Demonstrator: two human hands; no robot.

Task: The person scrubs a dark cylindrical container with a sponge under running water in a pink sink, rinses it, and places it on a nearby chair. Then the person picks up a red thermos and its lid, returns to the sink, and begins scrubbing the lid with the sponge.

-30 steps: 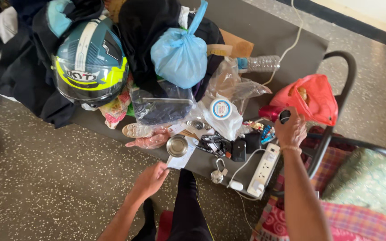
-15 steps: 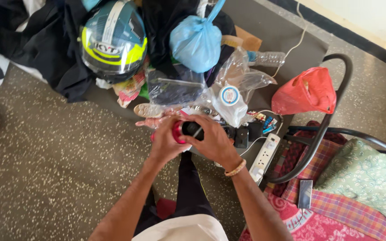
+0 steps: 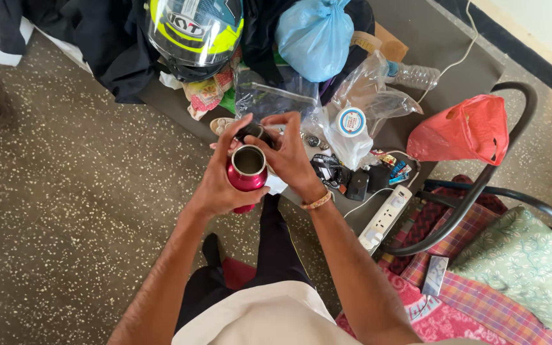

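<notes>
We see the left hand (image 3: 220,185) wrapped around a red metal bottle (image 3: 246,176), fingers closed on its body, holding it upright above the floor just in front of the low grey table (image 3: 429,51); the bottle's mouth is open and shows a bare steel inside. The right hand (image 3: 287,153) is pinched shut on a small dark cap (image 3: 250,132), held right at the far rim of the bottle's mouth; whether cap and rim touch we cannot tell. A bangle (image 3: 317,202) sits on the right wrist. Behind the hands the table is crowded: a yellow and dark helmet (image 3: 194,29) at the far left, a tied blue plastic bag (image 3: 314,35) beside it, a clear plastic bag (image 3: 359,108) with a round lid inside it, and a clear water bottle (image 3: 413,75) lying on its side. A red plastic bag (image 3: 464,131) rests at the table's right end, near a black chair frame (image 3: 480,185). A white power strip (image 3: 384,217) hangs off the near edge.
</notes>
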